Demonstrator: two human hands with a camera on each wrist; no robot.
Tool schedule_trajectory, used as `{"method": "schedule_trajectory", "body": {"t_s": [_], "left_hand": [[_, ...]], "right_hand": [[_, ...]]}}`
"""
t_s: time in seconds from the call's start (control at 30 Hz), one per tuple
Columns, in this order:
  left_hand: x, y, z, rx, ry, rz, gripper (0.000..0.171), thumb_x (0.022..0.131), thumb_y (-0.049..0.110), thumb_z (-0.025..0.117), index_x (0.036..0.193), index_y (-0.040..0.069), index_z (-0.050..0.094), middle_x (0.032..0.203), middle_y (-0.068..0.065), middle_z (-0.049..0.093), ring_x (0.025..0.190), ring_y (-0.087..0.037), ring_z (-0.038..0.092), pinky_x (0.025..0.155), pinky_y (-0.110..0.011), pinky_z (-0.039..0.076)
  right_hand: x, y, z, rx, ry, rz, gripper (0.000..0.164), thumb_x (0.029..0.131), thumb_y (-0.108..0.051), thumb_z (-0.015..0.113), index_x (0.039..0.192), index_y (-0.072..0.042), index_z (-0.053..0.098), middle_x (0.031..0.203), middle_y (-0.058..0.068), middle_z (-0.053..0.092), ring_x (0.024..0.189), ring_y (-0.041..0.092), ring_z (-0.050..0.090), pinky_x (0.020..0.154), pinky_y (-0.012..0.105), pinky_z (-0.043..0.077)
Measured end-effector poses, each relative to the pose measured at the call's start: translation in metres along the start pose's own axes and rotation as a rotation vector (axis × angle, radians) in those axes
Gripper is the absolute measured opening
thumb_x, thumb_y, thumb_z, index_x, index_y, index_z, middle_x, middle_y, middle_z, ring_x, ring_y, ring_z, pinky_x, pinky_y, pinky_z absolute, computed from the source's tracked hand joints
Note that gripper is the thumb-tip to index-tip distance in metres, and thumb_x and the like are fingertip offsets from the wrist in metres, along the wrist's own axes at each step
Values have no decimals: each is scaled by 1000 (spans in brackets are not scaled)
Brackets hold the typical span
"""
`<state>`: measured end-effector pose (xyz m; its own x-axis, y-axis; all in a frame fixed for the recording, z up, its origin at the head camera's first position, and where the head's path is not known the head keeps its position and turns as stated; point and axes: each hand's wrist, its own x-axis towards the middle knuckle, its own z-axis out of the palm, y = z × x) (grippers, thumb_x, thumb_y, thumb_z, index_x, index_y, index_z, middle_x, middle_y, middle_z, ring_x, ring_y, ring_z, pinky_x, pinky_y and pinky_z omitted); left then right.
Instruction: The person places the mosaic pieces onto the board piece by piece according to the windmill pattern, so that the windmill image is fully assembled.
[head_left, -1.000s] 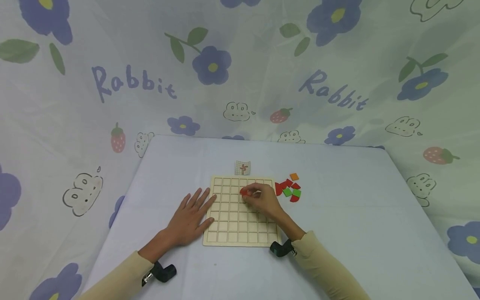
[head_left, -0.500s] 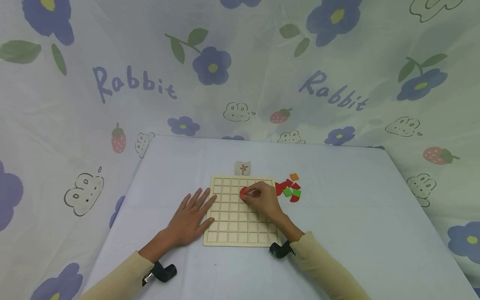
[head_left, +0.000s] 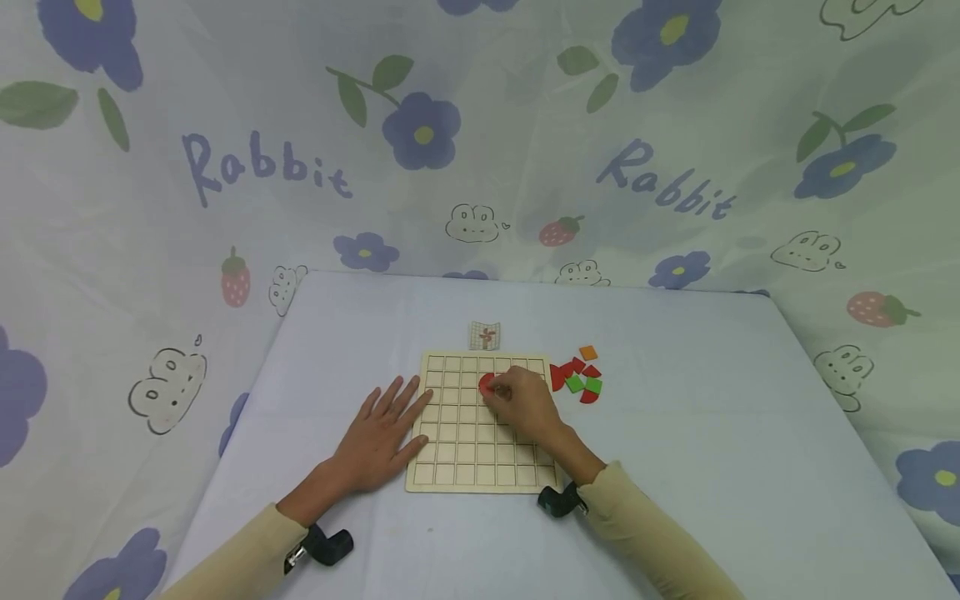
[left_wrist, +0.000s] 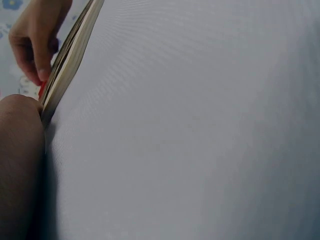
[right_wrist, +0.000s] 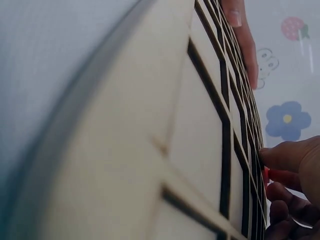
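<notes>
Edged slightly leftward over the past second, a right hand [head_left: 527,404] shows more of its flat, red, curve-edged piece [head_left: 486,384] beside the fingertips, while a left hand [head_left: 380,440] has held its place. White and broad, the worktop [head_left: 675,433] runs beneath both. Under the right hand lies a pale, square, wooden-looking grid board [head_left: 467,474]; the left hand rests spread and straight-fingered at its edge, index finger and thumb over the rim. Just beyond the right hand sits a small gridded card [head_left: 485,337] with a red figure. To that hand's right lie loose red pieces [head_left: 557,377], green square pieces [head_left: 574,384] and an orange square piece [head_left: 588,353]. Smallest in play, the pinched red piece is at the grid's upper middle; whether it sits flush cannot be told. Likely light, stiff and thin, perhaps slick-faced, it should be best held by opposite edges, between thumb and fingertip.
</notes>
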<state>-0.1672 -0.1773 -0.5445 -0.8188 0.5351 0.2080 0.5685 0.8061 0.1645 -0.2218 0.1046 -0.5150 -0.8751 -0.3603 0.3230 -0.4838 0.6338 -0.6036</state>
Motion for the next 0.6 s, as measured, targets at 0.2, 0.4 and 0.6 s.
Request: {"method": "schedule_trajectory", "body": {"t_s": [0.2, 0.4, 0.6], "left_hand": [[0, 1, -1, 1, 24, 10, 67, 100, 49, 43, 155, 11, 32, 161, -14, 22, 147, -37, 16, 113, -58, 16], [0, 1, -3, -10, 12, 5, 67, 101, 49, 42, 155, 12, 32, 161, -13, 21, 147, -36, 15, 113, -59, 15], [0, 1, -5, -9, 25, 14, 67, 100, 48, 43, 155, 12, 33, 161, -14, 22, 146, -37, 17, 112, -59, 17]], "right_hand": [[0, 0, -1, -34, -6, 14, 10, 84, -16, 80, 90, -8, 78, 77, -2, 64, 69, 7, 57, 58, 23, 49], [-1, -1, -3, -40, -22, 17, 12, 85, -16, 79, 92, -7, 77, 78, -2, 66, 69, 8, 58, 59, 23, 49], [-7, 1, -14, -48, -26, 90, 11, 84, -15, 79, 94, -10, 77, 82, -4, 66, 74, 8, 60, 62, 26, 50]]}}
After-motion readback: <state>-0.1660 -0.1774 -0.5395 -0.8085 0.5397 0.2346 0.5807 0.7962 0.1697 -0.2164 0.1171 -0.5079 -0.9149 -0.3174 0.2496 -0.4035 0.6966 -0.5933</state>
